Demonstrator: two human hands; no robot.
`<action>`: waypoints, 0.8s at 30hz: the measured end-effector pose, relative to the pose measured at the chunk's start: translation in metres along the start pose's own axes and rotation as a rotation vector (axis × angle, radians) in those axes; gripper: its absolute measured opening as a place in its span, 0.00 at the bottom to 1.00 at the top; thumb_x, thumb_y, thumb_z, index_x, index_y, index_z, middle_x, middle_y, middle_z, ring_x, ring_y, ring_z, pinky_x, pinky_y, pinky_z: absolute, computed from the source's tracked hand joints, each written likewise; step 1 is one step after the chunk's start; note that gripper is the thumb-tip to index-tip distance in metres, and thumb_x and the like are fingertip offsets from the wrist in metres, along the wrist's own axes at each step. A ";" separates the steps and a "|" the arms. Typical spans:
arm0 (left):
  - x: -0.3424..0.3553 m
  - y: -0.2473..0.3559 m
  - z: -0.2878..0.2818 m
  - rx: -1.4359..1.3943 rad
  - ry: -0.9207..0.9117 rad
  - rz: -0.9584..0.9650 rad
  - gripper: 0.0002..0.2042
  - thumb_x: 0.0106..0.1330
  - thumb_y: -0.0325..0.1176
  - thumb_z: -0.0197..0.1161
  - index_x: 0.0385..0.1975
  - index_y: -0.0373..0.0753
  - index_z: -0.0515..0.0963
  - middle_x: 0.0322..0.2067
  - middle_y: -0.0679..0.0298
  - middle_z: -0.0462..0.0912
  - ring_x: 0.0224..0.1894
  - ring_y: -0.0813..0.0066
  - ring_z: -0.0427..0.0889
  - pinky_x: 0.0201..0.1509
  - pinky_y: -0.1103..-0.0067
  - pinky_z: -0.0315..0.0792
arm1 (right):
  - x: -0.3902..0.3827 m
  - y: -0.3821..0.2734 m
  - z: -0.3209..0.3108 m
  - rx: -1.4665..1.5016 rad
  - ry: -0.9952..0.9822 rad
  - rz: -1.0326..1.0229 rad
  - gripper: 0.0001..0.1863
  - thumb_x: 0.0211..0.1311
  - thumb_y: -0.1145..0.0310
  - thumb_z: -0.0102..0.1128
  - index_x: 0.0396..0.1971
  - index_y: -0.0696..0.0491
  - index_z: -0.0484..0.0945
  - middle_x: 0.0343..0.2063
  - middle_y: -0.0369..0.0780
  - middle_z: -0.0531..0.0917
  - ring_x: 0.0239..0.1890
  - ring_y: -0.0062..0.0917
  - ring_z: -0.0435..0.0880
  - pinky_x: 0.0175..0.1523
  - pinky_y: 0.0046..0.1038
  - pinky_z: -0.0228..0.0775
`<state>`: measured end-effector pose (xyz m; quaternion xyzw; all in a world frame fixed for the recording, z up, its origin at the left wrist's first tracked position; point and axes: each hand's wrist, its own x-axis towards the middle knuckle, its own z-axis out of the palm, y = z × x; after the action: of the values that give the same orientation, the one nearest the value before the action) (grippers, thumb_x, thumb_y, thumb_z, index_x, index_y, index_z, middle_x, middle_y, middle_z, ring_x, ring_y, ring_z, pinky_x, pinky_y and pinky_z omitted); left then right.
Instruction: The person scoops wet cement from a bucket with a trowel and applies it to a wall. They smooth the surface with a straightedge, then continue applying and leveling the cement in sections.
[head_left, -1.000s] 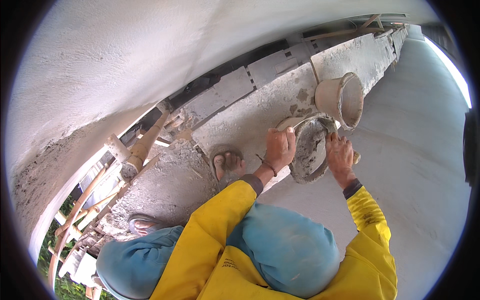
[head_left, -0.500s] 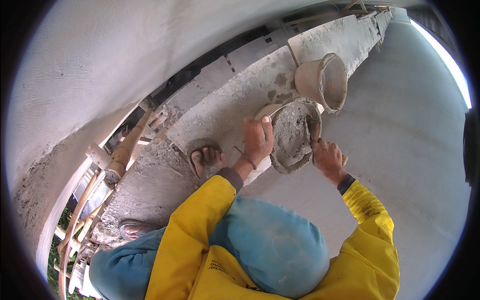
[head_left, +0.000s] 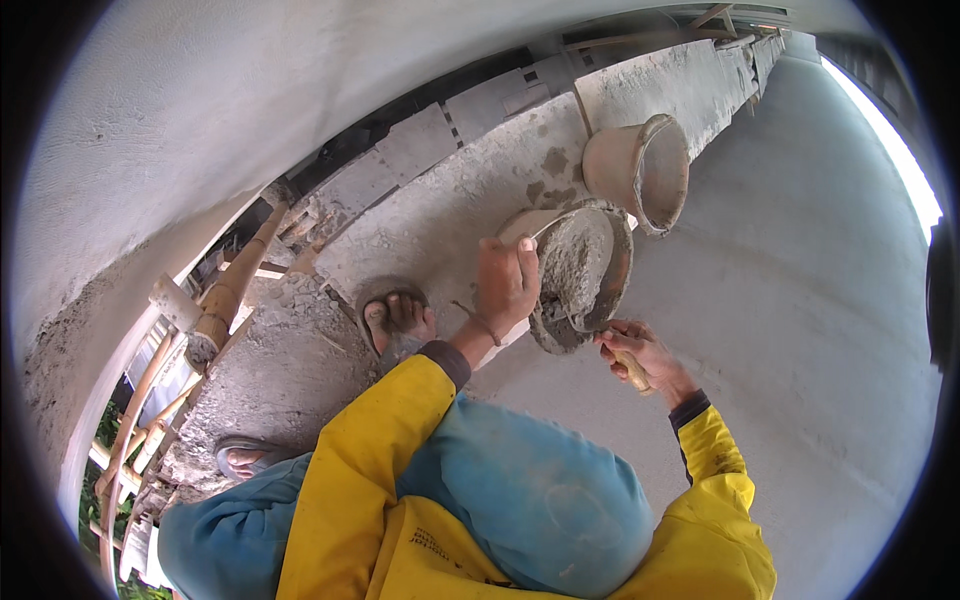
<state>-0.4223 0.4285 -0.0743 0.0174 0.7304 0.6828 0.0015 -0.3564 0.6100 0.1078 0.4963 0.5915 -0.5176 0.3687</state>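
Note:
A mortar-caked bucket (head_left: 617, 277) stands tilted ahead of me, its mouth turned toward me. Grey wet mortar (head_left: 577, 262) lies inside it. My left hand (head_left: 506, 282) is closed at the bucket's left rim; whether it grips the rim or the thin handle, I cannot tell. My right hand (head_left: 645, 358) wraps round the wooden handle (head_left: 632, 373) of a trowel at the bucket's lower right edge. The trowel's blade dips into the bucket mouth and is mostly hidden by mortar and fingers.
Another bucket (head_left: 663, 178), crusted with dried mortar, leans just beyond the first. My sandalled feet (head_left: 398, 314) rest on a narrow, rubble-strewn ledge (head_left: 440, 215). A smooth grey wall (head_left: 780, 330) rises on the right. Bamboo poles (head_left: 228, 295) and a gap with greenery lie at the left.
My right hand has moved down and toward me with the trowel, from the bucket's right rim to its lower edge. The mortar now sits heaped, with more of the inner wall bare.

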 end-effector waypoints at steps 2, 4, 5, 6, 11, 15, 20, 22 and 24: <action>0.001 0.000 -0.001 -0.042 0.009 0.028 0.19 0.77 0.34 0.41 0.21 0.39 0.71 0.17 0.52 0.72 0.25 0.48 0.68 0.43 0.63 0.64 | -0.022 -0.012 -0.014 -0.336 0.131 0.012 0.08 0.64 0.69 0.61 0.34 0.59 0.80 0.20 0.34 0.78 0.24 0.20 0.78 0.22 0.24 0.66; 0.001 0.001 -0.001 -0.008 0.031 0.034 0.20 0.77 0.34 0.40 0.21 0.39 0.71 0.17 0.51 0.72 0.24 0.48 0.68 0.43 0.63 0.64 | -0.040 -0.026 -0.024 -0.772 0.261 -0.136 0.08 0.62 0.70 0.62 0.39 0.57 0.80 0.23 0.35 0.80 0.24 0.23 0.80 0.25 0.27 0.69; 0.001 0.001 -0.001 0.010 0.042 0.030 0.20 0.77 0.34 0.40 0.21 0.39 0.71 0.17 0.51 0.72 0.24 0.48 0.68 0.43 0.63 0.64 | -0.048 -0.032 -0.028 -1.040 0.365 -0.282 0.10 0.62 0.70 0.63 0.42 0.56 0.80 0.26 0.36 0.82 0.24 0.25 0.81 0.26 0.28 0.71; 0.000 0.001 0.000 -0.010 0.044 0.028 0.20 0.77 0.34 0.40 0.21 0.39 0.71 0.17 0.51 0.72 0.24 0.48 0.68 0.43 0.63 0.64 | -0.049 -0.036 -0.027 -1.322 0.494 -0.363 0.12 0.61 0.70 0.63 0.45 0.55 0.80 0.28 0.37 0.83 0.24 0.27 0.82 0.28 0.30 0.72; -0.001 -0.001 0.002 0.014 0.048 0.039 0.21 0.77 0.35 0.40 0.20 0.39 0.71 0.16 0.52 0.72 0.24 0.49 0.69 0.43 0.63 0.63 | 0.014 -0.025 0.023 -2.031 0.955 -0.795 0.18 0.59 0.70 0.62 0.50 0.50 0.78 0.40 0.38 0.83 0.34 0.34 0.86 0.38 0.35 0.79; 0.003 -0.004 0.001 -0.018 0.013 0.007 0.21 0.77 0.35 0.41 0.19 0.38 0.71 0.16 0.53 0.73 0.25 0.50 0.68 0.42 0.62 0.63 | 0.026 -0.015 0.045 -2.003 0.695 -0.682 0.17 0.60 0.72 0.60 0.51 0.50 0.77 0.43 0.38 0.82 0.38 0.32 0.85 0.39 0.32 0.79; 0.000 -0.007 0.004 -0.018 0.015 0.016 0.21 0.77 0.35 0.41 0.19 0.38 0.71 0.16 0.53 0.73 0.25 0.50 0.67 0.42 0.63 0.62 | -0.052 -0.041 -0.021 -2.070 0.514 -0.708 0.20 0.61 0.71 0.59 0.55 0.51 0.76 0.47 0.39 0.83 0.39 0.31 0.85 0.40 0.29 0.78; -0.003 -0.006 0.005 -0.030 0.048 0.031 0.20 0.77 0.35 0.42 0.19 0.38 0.71 0.16 0.53 0.72 0.25 0.49 0.67 0.41 0.63 0.62 | -0.045 -0.052 -0.045 -2.198 0.838 -0.628 0.20 0.62 0.69 0.59 0.55 0.50 0.76 0.47 0.38 0.83 0.36 0.30 0.85 0.39 0.29 0.78; -0.003 -0.006 0.005 -0.044 0.052 0.052 0.20 0.77 0.34 0.42 0.19 0.38 0.71 0.16 0.52 0.72 0.24 0.49 0.67 0.41 0.63 0.62 | -0.020 -0.052 -0.053 -2.230 0.944 -0.673 0.20 0.62 0.69 0.59 0.55 0.49 0.77 0.46 0.38 0.84 0.34 0.31 0.85 0.37 0.31 0.78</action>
<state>-0.4198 0.4331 -0.0811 0.0186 0.7142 0.6989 -0.0349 -0.3977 0.6594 0.1495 -0.1234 0.8777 0.4225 0.1894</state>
